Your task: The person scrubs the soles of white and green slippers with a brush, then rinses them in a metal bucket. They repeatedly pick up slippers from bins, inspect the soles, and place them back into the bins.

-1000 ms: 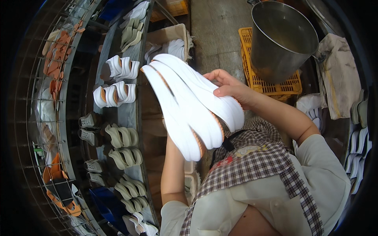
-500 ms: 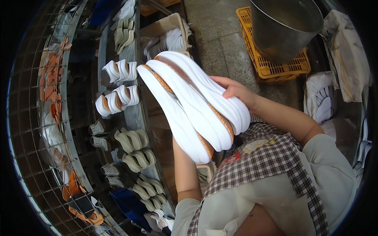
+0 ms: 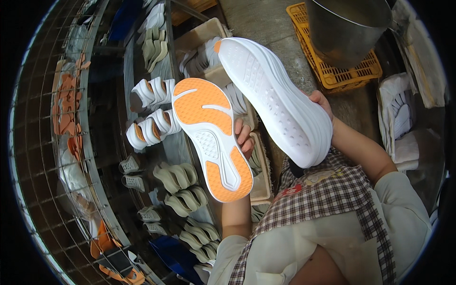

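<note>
My left hand (image 3: pixel 244 138) is closed on the edge of a white shoe sole (image 3: pixel 205 135), turned so its orange tread faces up; most of the fingers are hidden behind it. To the right, my right hand (image 3: pixel 323 103) grips the outer side of white shoe soles (image 3: pixel 273 95) that appear nested together. The top one shows its dimpled inner face. A small orange patch is visible at its far tip. The two held groups are apart, both raised in front of the checked apron (image 3: pixel 313 199).
On the left, a metal shelf (image 3: pixel 175 152) carries rows of white-and-orange soles (image 3: pixel 152 128) and grey-green soles (image 3: pixel 175 178). Cream bins (image 3: pixel 259 164) with soles stand beyond my hands. A metal bucket (image 3: pixel 346 38) sits on a yellow crate (image 3: pixel 342 78) at far right. Wire mesh (image 3: pixel 52 156) runs along the left.
The white soles held together have been separated, one now in my left hand with its orange tread turned up. The others have moved up and right with my right hand.
</note>
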A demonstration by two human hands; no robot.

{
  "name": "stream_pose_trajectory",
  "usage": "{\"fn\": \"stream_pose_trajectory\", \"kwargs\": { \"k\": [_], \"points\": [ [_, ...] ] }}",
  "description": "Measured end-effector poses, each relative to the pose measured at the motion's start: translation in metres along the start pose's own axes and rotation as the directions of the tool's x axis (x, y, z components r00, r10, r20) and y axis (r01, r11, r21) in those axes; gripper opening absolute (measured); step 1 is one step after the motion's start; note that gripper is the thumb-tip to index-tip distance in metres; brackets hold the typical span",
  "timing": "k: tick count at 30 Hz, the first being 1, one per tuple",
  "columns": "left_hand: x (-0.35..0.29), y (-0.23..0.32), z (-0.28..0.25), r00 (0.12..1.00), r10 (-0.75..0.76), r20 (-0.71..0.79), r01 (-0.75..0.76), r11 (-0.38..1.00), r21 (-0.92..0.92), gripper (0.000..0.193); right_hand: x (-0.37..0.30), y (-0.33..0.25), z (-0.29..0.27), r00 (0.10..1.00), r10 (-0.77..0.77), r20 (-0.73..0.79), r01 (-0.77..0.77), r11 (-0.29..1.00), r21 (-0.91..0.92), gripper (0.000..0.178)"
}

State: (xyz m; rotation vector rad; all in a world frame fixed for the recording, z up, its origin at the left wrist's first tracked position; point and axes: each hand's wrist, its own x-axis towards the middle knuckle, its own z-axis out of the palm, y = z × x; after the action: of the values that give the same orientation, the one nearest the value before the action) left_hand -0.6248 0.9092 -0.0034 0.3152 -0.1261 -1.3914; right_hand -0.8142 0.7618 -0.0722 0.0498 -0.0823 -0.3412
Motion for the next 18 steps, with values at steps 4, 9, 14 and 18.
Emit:
{"fn": "stream_pose_trajectory", "kwargs": {
  "k": [4,9,14,18],
  "points": [
    [-0.002,-0.009,0.014,0.909,0.281,-0.308,-0.102,0.866,0.49,0.048,0.006,0.017,0.001,0.99,-0.134,-0.053,0.11,0.939,-0.326,0.079],
    [0.024,-0.008,0.003,0.924,0.034,-0.381,0.19,0.824,0.534,0.061,0.006,0.028,-0.011,0.979,-0.148,-0.138,0.059,0.862,-0.503,0.086],
    [0.063,0.0,0.004,0.937,0.343,-0.07,0.137,-0.176,0.975,0.107,-0.014,0.008,-0.032,0.988,-0.073,-0.135,0.042,0.974,-0.221,0.086],
    [0.129,0.028,0.059,0.957,-0.054,0.285,-0.258,-0.61,0.749,0.115,-0.038,-0.024,-0.048,0.994,0.1,-0.036,-0.101,0.994,-0.03,0.082]
  ]
}}
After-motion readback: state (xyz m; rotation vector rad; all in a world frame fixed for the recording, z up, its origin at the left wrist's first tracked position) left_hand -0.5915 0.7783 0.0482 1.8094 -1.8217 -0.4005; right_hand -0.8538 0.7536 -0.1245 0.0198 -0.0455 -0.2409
